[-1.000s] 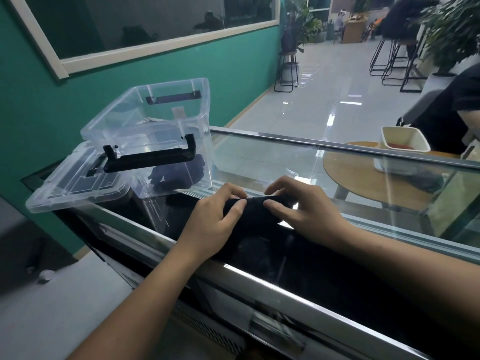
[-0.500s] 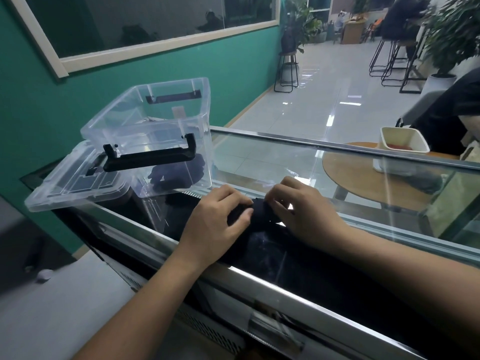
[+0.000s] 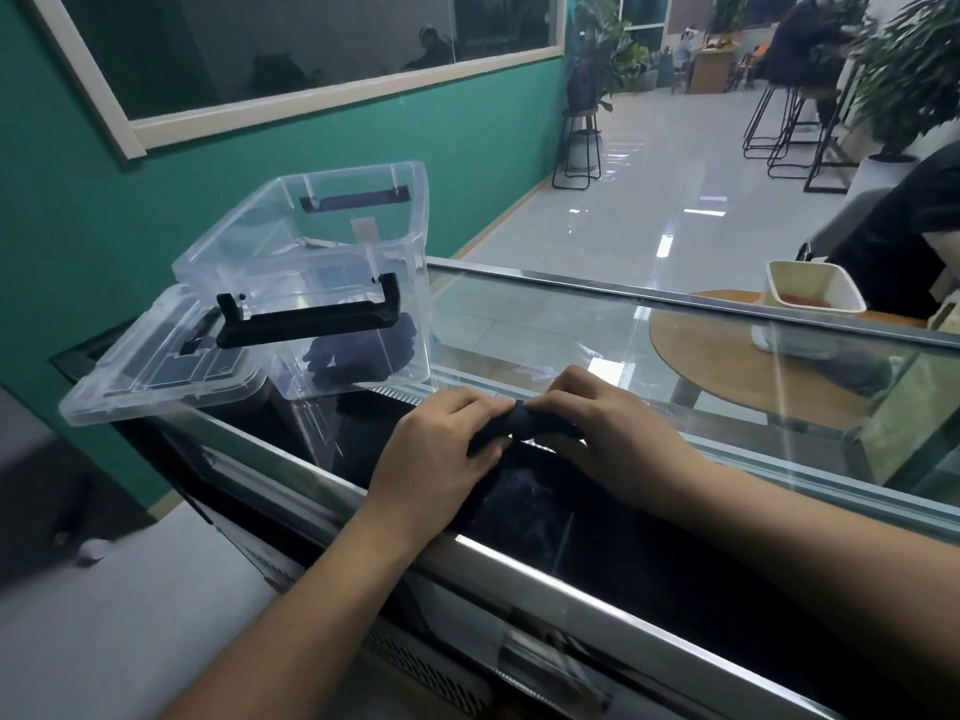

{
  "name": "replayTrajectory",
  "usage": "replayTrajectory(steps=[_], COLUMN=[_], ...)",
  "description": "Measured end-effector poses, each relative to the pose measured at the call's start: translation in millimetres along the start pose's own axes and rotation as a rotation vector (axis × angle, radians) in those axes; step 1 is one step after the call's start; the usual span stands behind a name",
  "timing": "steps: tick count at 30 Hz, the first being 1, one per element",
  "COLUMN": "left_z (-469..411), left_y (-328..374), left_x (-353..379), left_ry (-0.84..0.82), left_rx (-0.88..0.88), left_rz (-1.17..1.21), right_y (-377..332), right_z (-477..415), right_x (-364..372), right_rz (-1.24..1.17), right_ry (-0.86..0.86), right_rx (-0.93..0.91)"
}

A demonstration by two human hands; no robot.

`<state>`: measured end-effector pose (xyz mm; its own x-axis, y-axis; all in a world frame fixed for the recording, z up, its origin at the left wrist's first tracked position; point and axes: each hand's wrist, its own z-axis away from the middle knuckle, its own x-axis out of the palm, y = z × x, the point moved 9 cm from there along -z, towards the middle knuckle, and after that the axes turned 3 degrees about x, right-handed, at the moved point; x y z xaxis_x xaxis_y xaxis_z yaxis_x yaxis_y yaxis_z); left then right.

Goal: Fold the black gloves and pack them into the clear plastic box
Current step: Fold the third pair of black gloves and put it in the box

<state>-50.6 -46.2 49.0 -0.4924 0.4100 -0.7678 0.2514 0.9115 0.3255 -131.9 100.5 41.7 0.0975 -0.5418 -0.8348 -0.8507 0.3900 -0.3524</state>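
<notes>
A black glove (image 3: pixel 522 426), bunched into a small roll, lies on the glass counter top between my two hands. My left hand (image 3: pixel 441 449) grips its left end with curled fingers. My right hand (image 3: pixel 608 439) pinches its right end, fingers bent over the cloth. To the left stands the clear plastic box (image 3: pixel 332 272) with black handles, open at the top. Dark gloves (image 3: pixel 358 350) lie inside it against the near right wall.
The box's clear lid (image 3: pixel 150 366) lies flat beside it at the counter's left end. The glass counter (image 3: pixel 519 324) has a metal front rim (image 3: pixel 597 589). Beyond it are a round wooden table (image 3: pixel 727 356) with a white tub (image 3: pixel 810 293) and a seated person (image 3: pixel 898 241).
My hands have drawn closer together and the glove between them has bunched from a longer roll into a shorter, tighter one. The box and lid have not moved.
</notes>
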Motion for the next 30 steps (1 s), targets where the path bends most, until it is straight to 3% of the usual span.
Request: replayTrajectory(steps=[10, 21, 25, 30], left_z=[-17.4, -107.4, -128.8, -138.9], left_y=[11.1, 7.9, -28.7, -90.8], left_x=[-29.8, -170.6, -206.8, -218.7], left_ry=[0.096, 0.240, 0.196, 0.074], left_rx=[0.123, 0.280, 0.216, -0.020], left_rz=[-0.014, -0.260, -0.293, -0.223], right_y=[-27.9, -91.6, -105.8, -114.3], right_z=[-11.9, -131.7, -186.7, -242.8], right_x=[-42.2, -127.3, -118.8, -82.7], right_rz=[-0.056, 0.026, -0.007, 0.000], right_ry=[0.126, 0.319, 0.277, 0.161], right_rx=[-0.060, -0.179, -0.164, -0.107])
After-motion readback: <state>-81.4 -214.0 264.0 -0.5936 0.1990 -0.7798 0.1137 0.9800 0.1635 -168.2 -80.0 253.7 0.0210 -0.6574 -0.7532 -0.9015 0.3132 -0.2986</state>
